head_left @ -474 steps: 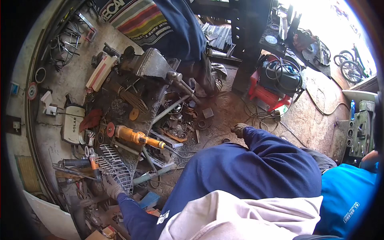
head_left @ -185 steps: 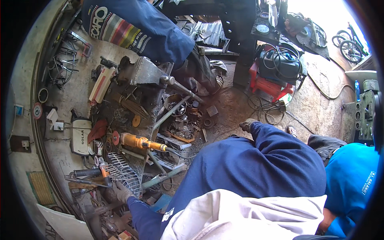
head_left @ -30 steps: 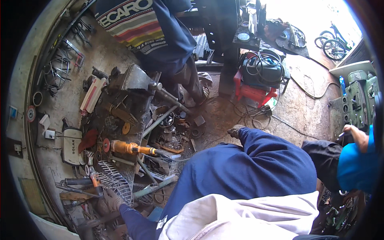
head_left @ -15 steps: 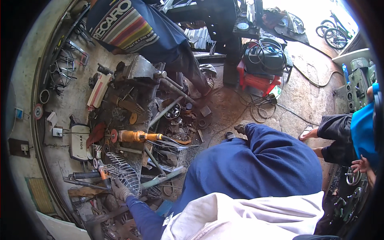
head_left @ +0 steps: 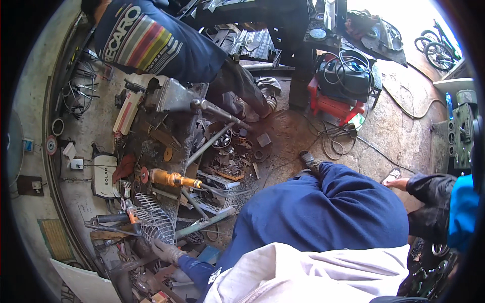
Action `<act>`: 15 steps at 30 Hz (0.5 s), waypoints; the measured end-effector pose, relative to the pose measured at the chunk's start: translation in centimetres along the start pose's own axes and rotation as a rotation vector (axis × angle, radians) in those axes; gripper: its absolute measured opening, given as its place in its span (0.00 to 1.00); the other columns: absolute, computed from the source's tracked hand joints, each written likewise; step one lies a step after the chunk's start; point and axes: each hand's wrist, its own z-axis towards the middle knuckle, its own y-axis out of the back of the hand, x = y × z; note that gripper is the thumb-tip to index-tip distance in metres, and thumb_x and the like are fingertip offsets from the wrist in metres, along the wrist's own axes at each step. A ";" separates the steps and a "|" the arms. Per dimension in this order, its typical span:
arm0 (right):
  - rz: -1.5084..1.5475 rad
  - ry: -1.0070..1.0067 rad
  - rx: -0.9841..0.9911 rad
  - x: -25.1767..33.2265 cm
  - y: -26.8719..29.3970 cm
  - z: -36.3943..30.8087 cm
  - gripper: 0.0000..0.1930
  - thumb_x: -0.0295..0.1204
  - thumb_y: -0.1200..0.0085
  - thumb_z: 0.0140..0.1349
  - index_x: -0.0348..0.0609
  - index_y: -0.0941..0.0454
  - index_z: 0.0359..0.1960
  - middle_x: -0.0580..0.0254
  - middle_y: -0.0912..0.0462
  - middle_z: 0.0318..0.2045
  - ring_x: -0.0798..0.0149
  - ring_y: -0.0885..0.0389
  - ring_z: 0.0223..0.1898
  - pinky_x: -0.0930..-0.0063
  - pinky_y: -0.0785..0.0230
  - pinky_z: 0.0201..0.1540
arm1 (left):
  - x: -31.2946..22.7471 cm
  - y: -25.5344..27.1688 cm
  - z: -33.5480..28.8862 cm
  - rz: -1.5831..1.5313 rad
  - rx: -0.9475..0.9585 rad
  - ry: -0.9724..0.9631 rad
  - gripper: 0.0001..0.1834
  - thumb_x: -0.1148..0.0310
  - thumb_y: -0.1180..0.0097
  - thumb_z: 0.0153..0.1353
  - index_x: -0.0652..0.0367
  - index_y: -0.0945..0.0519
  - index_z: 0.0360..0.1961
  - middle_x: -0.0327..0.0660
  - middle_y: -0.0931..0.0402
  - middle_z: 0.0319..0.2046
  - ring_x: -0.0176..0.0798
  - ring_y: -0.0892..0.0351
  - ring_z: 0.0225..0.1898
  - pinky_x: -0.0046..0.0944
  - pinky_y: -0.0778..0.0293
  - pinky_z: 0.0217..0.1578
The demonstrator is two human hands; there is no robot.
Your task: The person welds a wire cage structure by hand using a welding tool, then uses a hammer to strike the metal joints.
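My gloved left hand (head_left: pixel 165 249) sits at the near end of the ribbed metal frame (head_left: pixel 154 218); I can't tell whether its fingers grip. My right hand (head_left: pixel 310 160) is too unclear to read. An orange grinder (head_left: pixel 172 178) lies beyond the frame.

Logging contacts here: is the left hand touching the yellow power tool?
Apart: the head view shows the curved metal grate lying between the left hand and the yellow power tool.

White upper-right glare, dimmer left, bent edges, black corners
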 end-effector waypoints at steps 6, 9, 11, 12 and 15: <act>-0.044 0.040 -0.079 -5.9 4.7 7.1 0.26 0.53 0.54 0.60 0.46 0.18 0.45 0.52 0.19 0.48 0.53 0.22 0.51 0.61 0.33 0.53 | -2.5 -4.1 -10.7 0.174 0.151 0.002 0.17 0.64 0.48 0.65 0.69 0.22 0.46 0.52 0.20 0.43 0.46 0.24 0.44 0.40 0.31 0.50; -0.014 0.005 -0.146 -9.6 9.1 10.6 0.26 0.53 0.54 0.60 0.45 0.18 0.47 0.51 0.20 0.50 0.52 0.23 0.53 0.61 0.33 0.54 | -4.6 -5.8 -17.4 0.446 0.307 -0.178 0.17 0.64 0.46 0.64 0.68 0.22 0.47 0.51 0.20 0.42 0.45 0.24 0.42 0.39 0.30 0.48; 0.070 -0.091 -0.078 -8.0 12.5 9.5 0.28 0.53 0.53 0.60 0.44 0.21 0.51 0.48 0.24 0.54 0.51 0.27 0.57 0.61 0.35 0.57 | -5.9 -5.5 -20.6 0.497 0.471 -0.188 0.17 0.64 0.46 0.64 0.68 0.22 0.47 0.51 0.20 0.41 0.44 0.24 0.41 0.39 0.30 0.47; 0.102 -0.128 -0.047 -6.1 15.0 8.4 0.30 0.53 0.53 0.59 0.43 0.23 0.53 0.47 0.25 0.56 0.50 0.29 0.59 0.61 0.36 0.58 | -6.2 -4.9 -21.8 0.517 0.534 -0.175 0.17 0.64 0.46 0.64 0.68 0.22 0.47 0.50 0.20 0.41 0.44 0.24 0.41 0.39 0.30 0.46; 0.086 -0.149 -0.023 -5.7 19.6 7.6 0.30 0.55 0.56 0.62 0.44 0.24 0.55 0.48 0.27 0.58 0.49 0.31 0.62 0.62 0.40 0.63 | -7.4 -6.4 -25.2 0.496 0.760 -0.133 0.17 0.63 0.46 0.64 0.67 0.22 0.46 0.50 0.20 0.41 0.43 0.24 0.40 0.39 0.29 0.45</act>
